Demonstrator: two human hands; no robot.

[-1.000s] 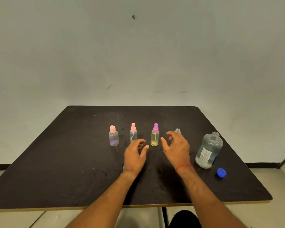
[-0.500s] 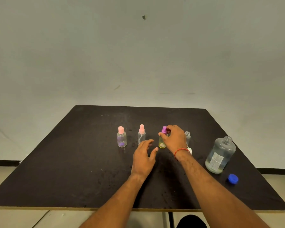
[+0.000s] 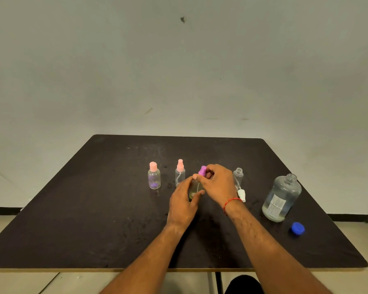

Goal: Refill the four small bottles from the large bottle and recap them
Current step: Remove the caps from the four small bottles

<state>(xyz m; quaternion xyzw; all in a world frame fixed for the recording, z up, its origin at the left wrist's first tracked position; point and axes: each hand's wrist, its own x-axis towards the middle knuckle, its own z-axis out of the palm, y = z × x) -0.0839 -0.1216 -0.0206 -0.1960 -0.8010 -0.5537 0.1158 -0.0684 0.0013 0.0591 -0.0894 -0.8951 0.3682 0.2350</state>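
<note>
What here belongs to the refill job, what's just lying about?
Job: large bottle, blue cap, open small bottle, white sprayer, pink-cap bottle, pink spray bottle, yellow bottle (left hand), purple sprayer (right hand).
Not job: red wrist thread, wall mark.

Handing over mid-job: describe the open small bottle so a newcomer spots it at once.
Find the large clear bottle near the right edge of the table. Just left of it stands the open small bottle, rightmost in the row of four. It alone in that row has no coloured top: its threaded neck is bare, and a white spray top lies in front of it.
</note>
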